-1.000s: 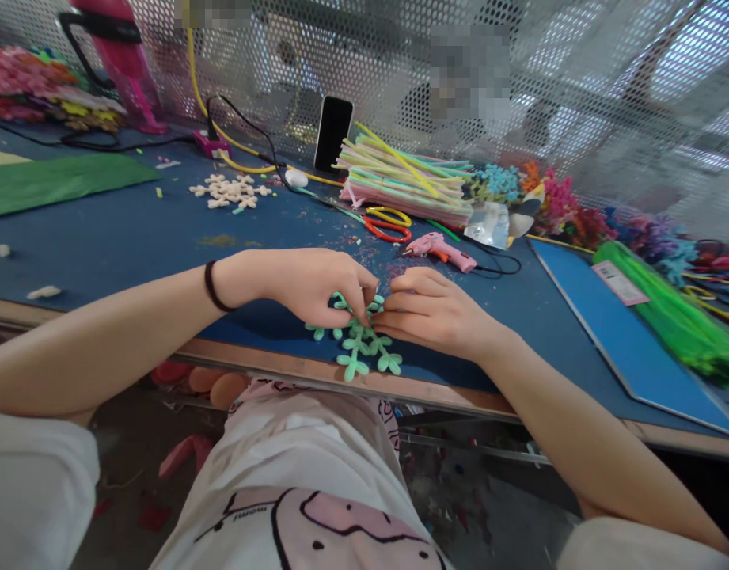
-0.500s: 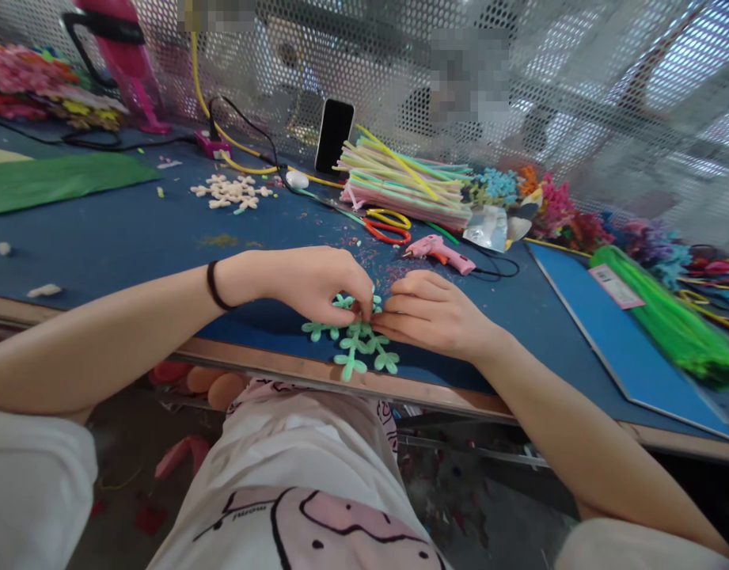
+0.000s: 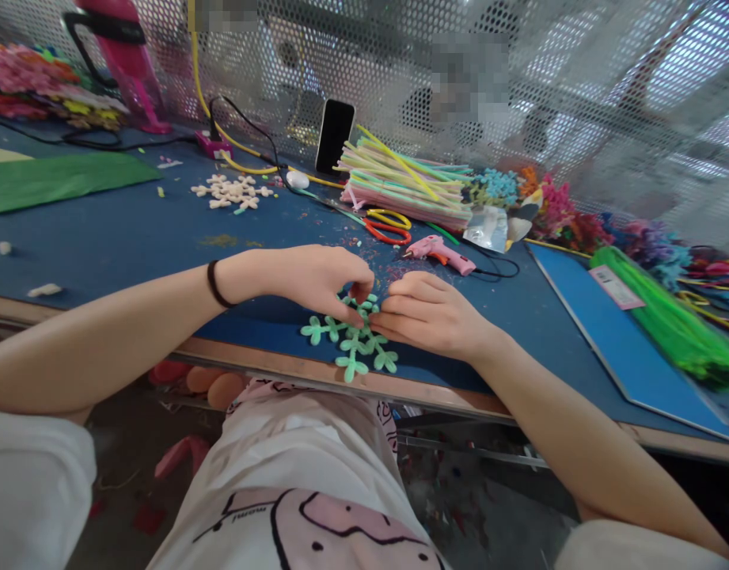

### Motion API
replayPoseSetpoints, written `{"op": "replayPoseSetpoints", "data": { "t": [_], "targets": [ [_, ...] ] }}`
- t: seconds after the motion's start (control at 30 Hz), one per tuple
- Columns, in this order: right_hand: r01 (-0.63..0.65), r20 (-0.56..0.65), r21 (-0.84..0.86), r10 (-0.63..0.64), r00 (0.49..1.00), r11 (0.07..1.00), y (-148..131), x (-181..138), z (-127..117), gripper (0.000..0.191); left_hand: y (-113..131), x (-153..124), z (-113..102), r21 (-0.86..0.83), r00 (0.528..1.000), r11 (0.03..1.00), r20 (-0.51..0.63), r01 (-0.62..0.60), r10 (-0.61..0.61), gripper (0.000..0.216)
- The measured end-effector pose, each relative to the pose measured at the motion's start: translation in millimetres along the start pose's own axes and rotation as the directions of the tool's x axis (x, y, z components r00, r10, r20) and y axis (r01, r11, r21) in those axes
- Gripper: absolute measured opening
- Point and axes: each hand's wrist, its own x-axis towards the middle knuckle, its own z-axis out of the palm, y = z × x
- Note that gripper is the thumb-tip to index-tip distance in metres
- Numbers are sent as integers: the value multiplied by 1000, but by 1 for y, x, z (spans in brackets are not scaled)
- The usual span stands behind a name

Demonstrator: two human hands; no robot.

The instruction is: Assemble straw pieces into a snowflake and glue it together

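Note:
A mint-green pipe-cleaner snowflake lies at the table's front edge, its branches tipped with small loops. My left hand is over its upper left part, thumb tip on the centre and the curled index finger apart from the thumb. From the other side, my right hand has its fingers pressed together on the snowflake's right side, covering some of the branches there.
Beyond my hands lie a pink glue gun, scissors and a bundle of pastel pipe cleaners. A cream snowflake sits back left. On the right, green pipe cleaners rest on a blue board.
My left thumb and index finger have parted from their pinch at the snowflake's centre, the index finger lifting up and away. My right hand has stayed nearly still.

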Motion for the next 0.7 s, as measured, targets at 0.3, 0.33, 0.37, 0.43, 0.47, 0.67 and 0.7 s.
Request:
{"op": "replayPoseSetpoints", "data": {
  "t": [0.3,0.33,0.37,0.43,0.47,0.67,0.7],
  "targets": [
    [24,-17,-32,-25,1000,999,0,-1,2,3,-1,1,-3,34,1000,999,9,28,-28,26],
    [23,-18,-31,-24,1000,999,0,-2,3,3,0,2,-3,15,999,999,16,42,-42,26],
    [21,-16,-28,-21,1000,999,0,-2,3,4,1,2,-3,-4,998,998,27,64,-64,26],
    [16,-12,-16,-16,1000,1000,0,-3,4,5,3,3,-3,-39,992,992,48,122,-120,26],
    [14,-11,-9,-14,1000,1000,0,-3,4,7,4,3,-3,-52,987,987,57,153,-150,26],
    [-8,11,23,8,1000,1000,-1,-3,3,9,10,3,-4,-63,962,963,107,260,-253,35],
    [-20,17,37,19,1000,999,0,-2,2,9,10,3,-4,-64,963,965,107,256,-248,35]
  ]
}}
